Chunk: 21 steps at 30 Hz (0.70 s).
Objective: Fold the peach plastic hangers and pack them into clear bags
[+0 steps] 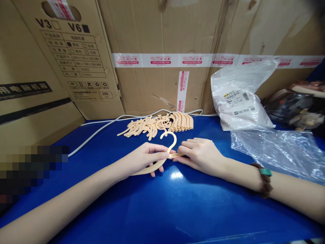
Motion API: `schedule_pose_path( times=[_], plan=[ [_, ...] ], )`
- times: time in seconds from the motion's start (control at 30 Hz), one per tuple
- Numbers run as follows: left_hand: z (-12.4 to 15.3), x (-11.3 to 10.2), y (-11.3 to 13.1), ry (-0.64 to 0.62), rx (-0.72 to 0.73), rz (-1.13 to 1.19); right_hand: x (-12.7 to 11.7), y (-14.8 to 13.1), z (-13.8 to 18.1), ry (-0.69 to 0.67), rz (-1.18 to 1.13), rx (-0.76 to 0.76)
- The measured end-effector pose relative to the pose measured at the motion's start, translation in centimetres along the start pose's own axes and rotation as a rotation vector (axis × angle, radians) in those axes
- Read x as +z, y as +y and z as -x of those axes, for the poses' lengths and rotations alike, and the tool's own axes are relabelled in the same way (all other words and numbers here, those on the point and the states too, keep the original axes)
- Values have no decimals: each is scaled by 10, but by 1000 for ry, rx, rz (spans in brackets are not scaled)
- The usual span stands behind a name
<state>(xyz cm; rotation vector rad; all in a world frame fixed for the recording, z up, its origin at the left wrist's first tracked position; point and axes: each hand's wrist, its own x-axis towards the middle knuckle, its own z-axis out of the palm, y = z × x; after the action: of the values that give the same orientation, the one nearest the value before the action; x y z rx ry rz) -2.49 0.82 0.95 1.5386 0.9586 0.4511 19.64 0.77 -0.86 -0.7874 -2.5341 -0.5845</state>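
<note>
Between my two hands is a cream plastic hanger [173, 137], its curved hook pointing up and away from me. My left hand [149, 156] pinches it near the base of the hook, and one curved arm of the hanger runs below the palm to the left. My right hand [200, 154] is closed around the other arm, close to the same joint; most of that arm is hidden by the fingers. Just beyond lies a pile of similar cream hanger pieces [144, 126], with a neat row of curved arms [181, 122] at its right end.
A blue table [162, 206] lies under my hands. Cardboard boxes [152, 30] stand along the back and left. A white cable [99, 132] runs behind the pile. At the right are a white labelled bag [238, 101] and a clear plastic sheet [276, 145].
</note>
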Motion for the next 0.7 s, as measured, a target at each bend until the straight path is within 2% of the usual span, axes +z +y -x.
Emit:
schedule_pose_path(
  times=[0.7],
  plan=[
    [4, 2, 2, -8, 85, -92, 0, 0, 2, -6, -25, -66]
  ],
)
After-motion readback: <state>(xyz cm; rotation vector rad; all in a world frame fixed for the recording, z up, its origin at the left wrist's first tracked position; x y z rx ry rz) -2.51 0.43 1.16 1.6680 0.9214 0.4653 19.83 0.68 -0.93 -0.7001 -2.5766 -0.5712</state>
